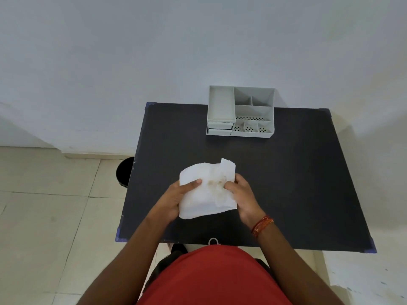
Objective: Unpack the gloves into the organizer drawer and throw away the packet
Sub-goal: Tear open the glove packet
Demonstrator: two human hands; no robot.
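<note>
A white paper packet (204,199) is held over the middle of the black table (297,172), with a torn flap sticking up at its top right corner. My left hand (176,194) grips its left side, thumb across the front. My right hand (241,194) pinches its right edge. The gloves inside are hidden. The grey organizer (241,111) stands at the table's far edge against the wall, its two small drawers (220,128) at the front left both shut.
A black bin (124,171) stands on the tiled floor by the table's left edge, partly hidden under it. The wall runs right behind the organizer. A red thread band is on my right wrist.
</note>
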